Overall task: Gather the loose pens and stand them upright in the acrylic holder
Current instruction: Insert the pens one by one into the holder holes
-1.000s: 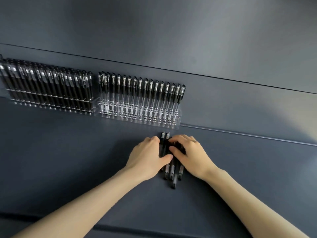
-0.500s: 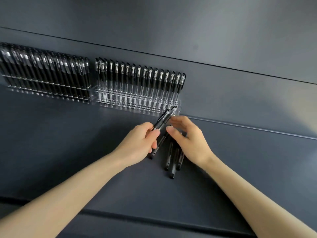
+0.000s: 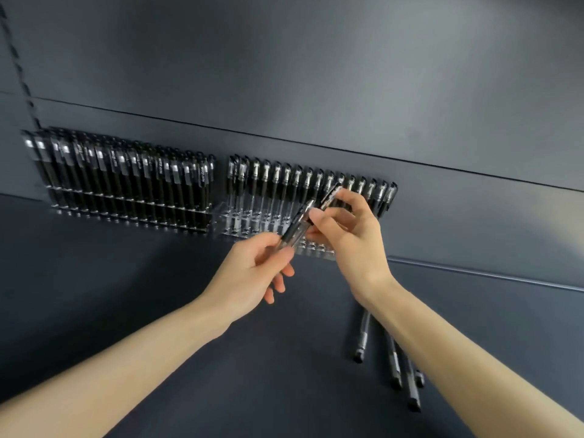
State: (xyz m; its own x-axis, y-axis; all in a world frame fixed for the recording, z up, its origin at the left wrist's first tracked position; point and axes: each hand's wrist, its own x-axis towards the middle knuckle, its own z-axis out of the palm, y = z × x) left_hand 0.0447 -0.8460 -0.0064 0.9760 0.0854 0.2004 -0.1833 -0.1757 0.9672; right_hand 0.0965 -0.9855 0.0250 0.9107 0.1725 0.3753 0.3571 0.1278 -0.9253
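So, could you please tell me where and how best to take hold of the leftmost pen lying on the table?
I'd pinch the leftmost pen across its clear barrel, coming from above: it lies flat on the table, apart from its neighbours, and the right forearm covers its far end.

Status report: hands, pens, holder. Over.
Left hand grips one pen, right hand pinches second pen, both at the acrylic holder. Front holes open. Loose pens waiting on table. Nothing in the way.
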